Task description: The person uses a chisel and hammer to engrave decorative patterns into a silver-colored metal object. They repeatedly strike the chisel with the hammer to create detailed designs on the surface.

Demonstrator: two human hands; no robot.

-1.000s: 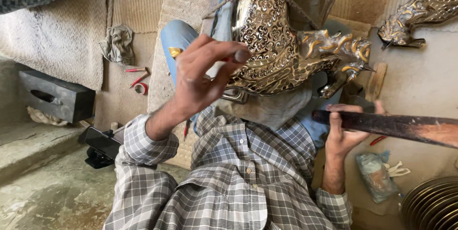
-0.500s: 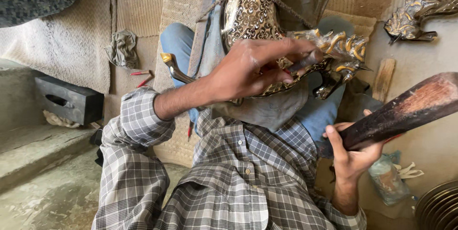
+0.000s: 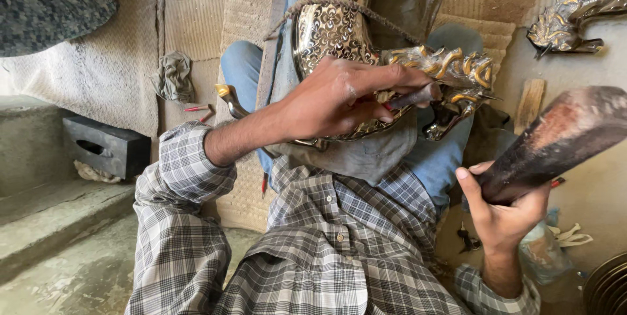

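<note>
Ornate silver-and-gilt embossed metal figure (image 3: 339, 34) lying across the lap, on grey cloth. Dark tapered wooden mallet (image 3: 555, 142), raised at right, its narrow end enclosed by the curled fingers of the right hand (image 3: 503, 217). Left hand (image 3: 339, 96), fingers pressed together, pinches a slim dark punch (image 3: 411, 97) against the figure's gilt crest.

Bare matting (image 3: 98, 86) lies open left of the lap, broken only by a crumpled rag (image 3: 174, 77) and dark block (image 3: 106, 147), while the ornate metal figure (image 3: 339, 47) fills the middle.

Black block (image 3: 106, 147), crumpled rag (image 3: 174, 77) — woven mat (image 3: 98, 73)
</note>
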